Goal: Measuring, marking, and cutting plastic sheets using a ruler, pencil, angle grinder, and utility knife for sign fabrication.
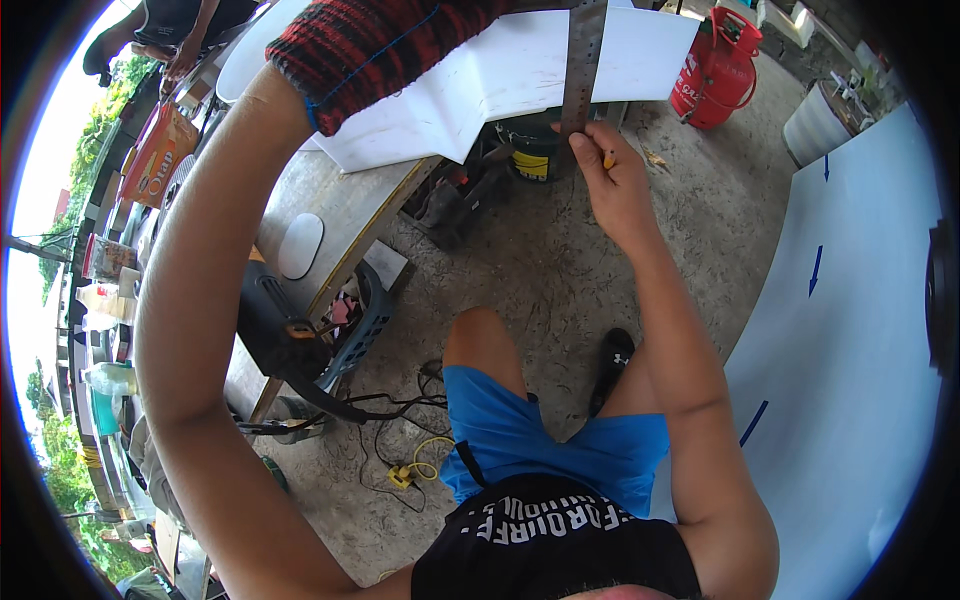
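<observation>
My left hand (380, 55), in a red and black knit glove, reaches up over a white sheet (420, 115) at the top of the frame; its fingers run out of view. My right hand (615, 180) grips the lower end of a perforated metal ruler (583, 65) that stands across the sheet's front edge, and a small yellow pencil (609, 159) shows between its fingers. The sheet has folds and rests partly on a worn wooden bench (350, 210).
A power tool (275, 310) with cords sits by a blue basket (355, 350) at left. Red gas cylinder (715, 75) and white bucket (815, 125) stand at right, beside a large pale panel (850, 300). A person (180, 25) is at top left. A dark bin (530, 145) is under the sheet.
</observation>
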A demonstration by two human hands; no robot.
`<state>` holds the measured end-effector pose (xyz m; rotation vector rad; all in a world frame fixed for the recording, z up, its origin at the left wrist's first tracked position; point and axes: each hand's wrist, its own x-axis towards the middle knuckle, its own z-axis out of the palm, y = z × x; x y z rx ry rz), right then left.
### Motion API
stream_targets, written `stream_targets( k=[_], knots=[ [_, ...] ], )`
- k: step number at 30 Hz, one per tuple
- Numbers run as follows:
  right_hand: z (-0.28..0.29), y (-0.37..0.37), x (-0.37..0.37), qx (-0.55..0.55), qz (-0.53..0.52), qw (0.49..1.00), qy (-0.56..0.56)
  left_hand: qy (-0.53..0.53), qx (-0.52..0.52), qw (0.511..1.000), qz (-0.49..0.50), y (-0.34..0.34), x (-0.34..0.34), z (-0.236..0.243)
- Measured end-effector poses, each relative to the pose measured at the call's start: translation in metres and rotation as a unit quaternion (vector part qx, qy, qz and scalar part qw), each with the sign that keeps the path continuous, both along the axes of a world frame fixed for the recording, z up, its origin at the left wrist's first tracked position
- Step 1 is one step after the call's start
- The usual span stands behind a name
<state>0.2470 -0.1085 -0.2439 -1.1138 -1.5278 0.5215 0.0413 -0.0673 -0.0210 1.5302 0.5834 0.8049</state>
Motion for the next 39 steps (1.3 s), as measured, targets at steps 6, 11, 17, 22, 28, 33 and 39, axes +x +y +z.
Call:
stream_targets(
  k=[6,11,17,22,28,33,39],
  knots=[
    [0.000,-0.001,0.007,-0.022,-0.015,1.000,-0.009,-0.026,-0.008,0.999,-0.036,0.009,0.004,-0.005],
    [0.001,-0.002,0.007,-0.006,-0.008,1.000,-0.010,-0.033,-0.010,0.998,-0.052,0.011,0.004,-0.004],
    [-0.002,0.000,0.007,-0.010,-0.011,1.000,-0.012,-0.031,-0.006,0.998,-0.061,0.009,0.004,-0.006],
    [-0.001,-0.002,0.010,-0.009,-0.019,1.000,-0.017,-0.019,-0.017,0.998,-0.058,0.000,0.009,0.001],
    [-0.002,-0.002,0.010,-0.026,-0.019,0.999,-0.023,-0.025,-0.018,0.999,-0.044,0.004,0.006,-0.003],
    [-0.002,0.000,0.011,-0.008,-0.012,1.000,-0.026,0.043,0.059,0.997,0.001,0.004,0.002,-0.002],
    [-0.001,0.000,0.011,-0.013,-0.007,1.000,-0.016,0.020,-0.037,0.999,0.028,-0.006,0.016,0.006]
  ],
)
